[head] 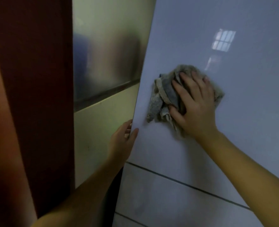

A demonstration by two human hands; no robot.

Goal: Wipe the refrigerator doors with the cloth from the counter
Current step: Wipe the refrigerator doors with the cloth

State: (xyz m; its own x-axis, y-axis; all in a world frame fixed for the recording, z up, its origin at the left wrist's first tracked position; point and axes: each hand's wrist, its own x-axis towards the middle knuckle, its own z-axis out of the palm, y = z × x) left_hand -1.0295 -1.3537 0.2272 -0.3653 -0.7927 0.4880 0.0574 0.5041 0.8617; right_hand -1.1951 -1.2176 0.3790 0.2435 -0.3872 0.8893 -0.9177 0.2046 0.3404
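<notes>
I see the grey-beige cloth [161, 95] bunched into a crumpled wad flat against the front of the upper refrigerator door [243, 112], left of the door's middle and not far from its left edge. My right hand [196, 108] lies on top of the cloth with the fingers spread and nearly straight, palm pressing it onto the glossy pale surface; loose folds stick out to the left and below the hand. My left hand [120, 141] grips the door's left edge lower down, thumb on the front face and fingers tucked behind the edge, so it is clamped on the door itself. A dark seam [184, 185] runs across below both hands, separating this door from the lower refrigerator door [168, 207]. A barred window reflection [224, 40] shines above the cloth. Left of the door I see a cream wall [101, 136] with a brushed metal panel [106, 63], then a dark reddish-brown surface [37, 79].
</notes>
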